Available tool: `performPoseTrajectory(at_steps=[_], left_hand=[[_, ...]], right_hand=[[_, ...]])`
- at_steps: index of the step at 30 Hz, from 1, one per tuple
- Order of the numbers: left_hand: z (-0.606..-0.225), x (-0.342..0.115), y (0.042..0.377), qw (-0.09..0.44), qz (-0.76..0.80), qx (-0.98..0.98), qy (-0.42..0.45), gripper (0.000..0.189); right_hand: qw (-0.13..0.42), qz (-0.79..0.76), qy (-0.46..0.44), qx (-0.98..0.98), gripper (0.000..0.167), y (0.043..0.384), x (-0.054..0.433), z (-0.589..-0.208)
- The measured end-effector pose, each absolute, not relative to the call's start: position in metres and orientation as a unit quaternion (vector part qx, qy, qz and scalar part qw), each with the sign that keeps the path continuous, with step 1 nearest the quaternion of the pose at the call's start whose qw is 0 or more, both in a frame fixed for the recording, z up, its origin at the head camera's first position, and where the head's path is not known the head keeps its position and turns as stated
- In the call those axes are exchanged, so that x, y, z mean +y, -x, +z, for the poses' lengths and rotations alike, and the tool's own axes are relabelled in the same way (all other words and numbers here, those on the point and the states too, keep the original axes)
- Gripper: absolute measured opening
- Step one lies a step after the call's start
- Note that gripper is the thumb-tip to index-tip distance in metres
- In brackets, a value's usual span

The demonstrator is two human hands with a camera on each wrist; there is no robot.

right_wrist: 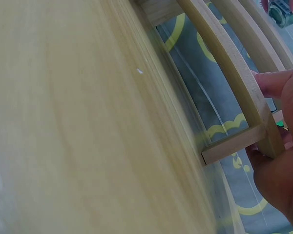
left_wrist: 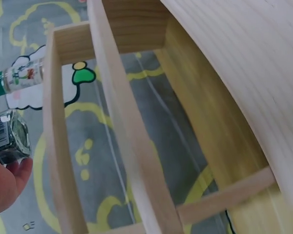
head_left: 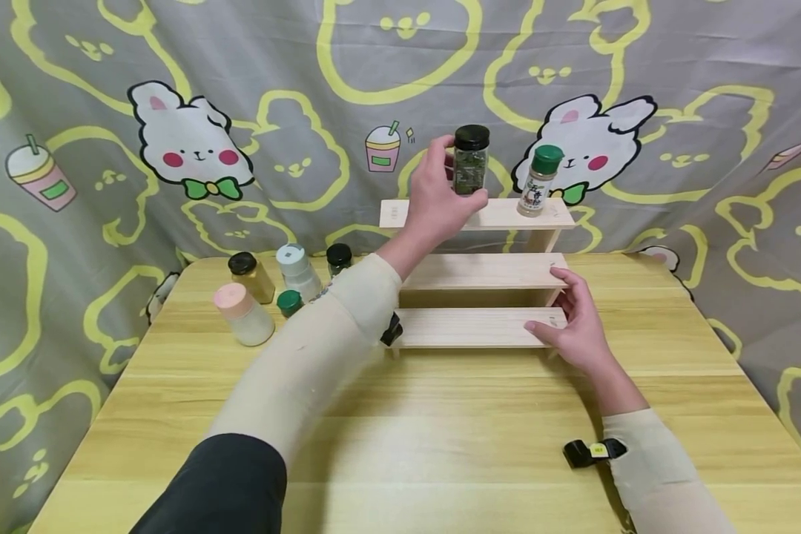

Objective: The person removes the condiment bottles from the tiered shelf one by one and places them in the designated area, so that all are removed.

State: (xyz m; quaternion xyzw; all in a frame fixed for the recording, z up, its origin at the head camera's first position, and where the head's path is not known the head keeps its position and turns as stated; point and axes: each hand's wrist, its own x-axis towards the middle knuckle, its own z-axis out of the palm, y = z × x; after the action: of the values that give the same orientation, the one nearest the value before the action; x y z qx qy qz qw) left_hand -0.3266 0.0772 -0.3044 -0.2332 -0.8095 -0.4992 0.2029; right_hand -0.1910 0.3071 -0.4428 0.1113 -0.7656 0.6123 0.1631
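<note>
My left hand (head_left: 437, 189) holds a square glass spice jar (head_left: 470, 165) with a black lid and dark green flakes inside. The jar is upright over the top step of a three-tier wooden rack (head_left: 483, 271); its base shows near the fingers in the left wrist view, where the jar (left_wrist: 10, 136) is seen from below. To its right, a green-capped spice shaker (head_left: 539, 182) stands on that same step. My right hand (head_left: 579, 330) grips the rack's right end around the lower tiers, thumb on the bottom step. In the right wrist view, its fingers (right_wrist: 278, 84) wrap the wooden frame.
Left of the rack, partly behind my left forearm, are a pink-lidded jar (head_left: 243, 315), a black-lidded jar of yellowish powder (head_left: 254, 280), a pale blue-lidded container (head_left: 297, 271), another black-lidded jar (head_left: 339, 257) and a green cap (head_left: 290, 302). A patterned curtain (head_left: 280, 44) hangs close behind the rack.
</note>
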Motion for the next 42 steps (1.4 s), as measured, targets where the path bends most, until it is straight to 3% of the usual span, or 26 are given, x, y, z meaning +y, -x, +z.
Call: performPoseTrajectory(at_steps=[20, 27, 36, 42], left_hand=[[-0.287, 0.024, 0.314, 0.270, -0.502, -0.795, 0.207, 0.073], [-0.279, 0.005, 0.305, 0.271, -0.531, -0.780, 0.188, 0.070], [-0.276, -0.014, 0.294, 0.280, -0.532, -0.780, 0.174, 0.071], [-0.275, -0.027, 0.289, 0.282, -0.530, -0.780, 0.174, 0.071]], right_hand=[[0.162, 0.609, -0.110, -0.769, 0.092, 0.192, 0.307, -0.445], [0.158, 0.603, -0.104, -0.775, 0.098, 0.203, 0.319, -0.465], [0.161, 0.600, -0.111, -0.775, 0.095, 0.192, 0.309, -0.446], [0.165, 0.593, -0.112, -0.780, 0.098, 0.201, 0.317, -0.461]])
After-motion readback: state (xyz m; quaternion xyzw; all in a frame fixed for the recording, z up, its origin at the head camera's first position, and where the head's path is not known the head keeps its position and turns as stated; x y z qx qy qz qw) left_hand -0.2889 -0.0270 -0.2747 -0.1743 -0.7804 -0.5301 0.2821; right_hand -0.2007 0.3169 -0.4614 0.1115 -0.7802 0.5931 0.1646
